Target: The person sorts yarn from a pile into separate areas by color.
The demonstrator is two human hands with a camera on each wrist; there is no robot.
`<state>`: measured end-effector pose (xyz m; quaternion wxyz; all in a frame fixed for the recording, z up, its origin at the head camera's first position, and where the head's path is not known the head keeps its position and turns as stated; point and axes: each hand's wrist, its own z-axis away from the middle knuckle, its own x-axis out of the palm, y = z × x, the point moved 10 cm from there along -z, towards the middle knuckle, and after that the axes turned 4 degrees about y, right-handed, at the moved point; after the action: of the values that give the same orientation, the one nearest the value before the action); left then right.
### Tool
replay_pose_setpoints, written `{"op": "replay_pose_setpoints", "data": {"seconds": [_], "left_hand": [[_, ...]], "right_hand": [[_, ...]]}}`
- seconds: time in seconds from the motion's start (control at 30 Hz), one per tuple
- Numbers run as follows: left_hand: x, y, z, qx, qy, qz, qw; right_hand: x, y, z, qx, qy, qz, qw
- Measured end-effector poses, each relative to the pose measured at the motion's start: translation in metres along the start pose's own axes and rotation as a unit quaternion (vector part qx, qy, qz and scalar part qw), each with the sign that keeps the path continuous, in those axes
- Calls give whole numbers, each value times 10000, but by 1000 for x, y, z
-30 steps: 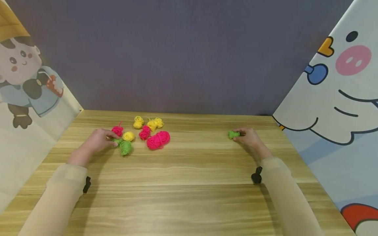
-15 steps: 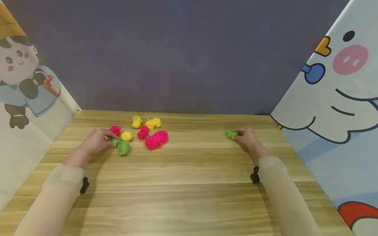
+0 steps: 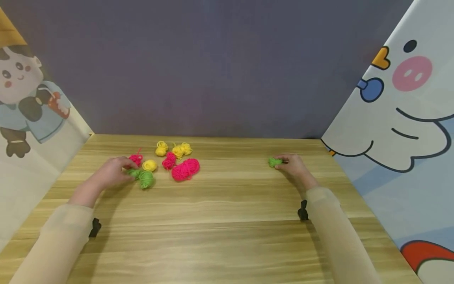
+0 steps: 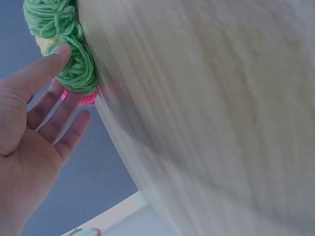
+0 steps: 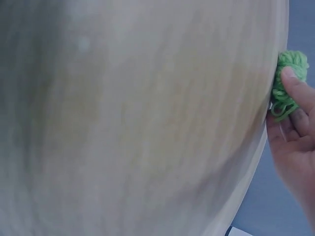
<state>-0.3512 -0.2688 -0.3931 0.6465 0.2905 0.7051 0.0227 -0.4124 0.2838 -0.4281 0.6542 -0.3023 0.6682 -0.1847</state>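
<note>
Two hands rest on the wood-grain table (image 3: 227, 221) that I watch remotely. My view shows the left hand (image 3: 112, 172) with fingers nearly straight and apart, its thumb tip touching a small green wool bundle (image 4: 76, 69) of soft, looped strands; a second, rounder green bundle (image 3: 146, 179) lies just beyond that one. Past the fingertips sit a yellow coil (image 3: 149, 165) and a small pink tuft (image 3: 136, 159); farther off lies a large pink bundle (image 3: 185, 169). The right hand (image 3: 293, 165) pinches a lone green wool bundle (image 3: 274, 162) between thumb and curled fingers, at its fingertips, well apart from the cluster.
</note>
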Motion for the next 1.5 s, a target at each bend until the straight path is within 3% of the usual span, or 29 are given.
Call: {"op": "replay_pose_setpoints", "data": {"seconds": [0.37, 1.03, 1.5], "left_hand": [[-1, 2, 3, 226, 189, -291, 9991], [1, 1, 5, 108, 174, -195, 9996], [-11, 12, 5, -150, 339, -9, 9993]], "right_hand": [[1, 2, 1, 159, -60, -156, 9997], [2, 7, -2, 147, -75, -202, 9997], [1, 2, 0, 87, -72, -81, 9999]]}}
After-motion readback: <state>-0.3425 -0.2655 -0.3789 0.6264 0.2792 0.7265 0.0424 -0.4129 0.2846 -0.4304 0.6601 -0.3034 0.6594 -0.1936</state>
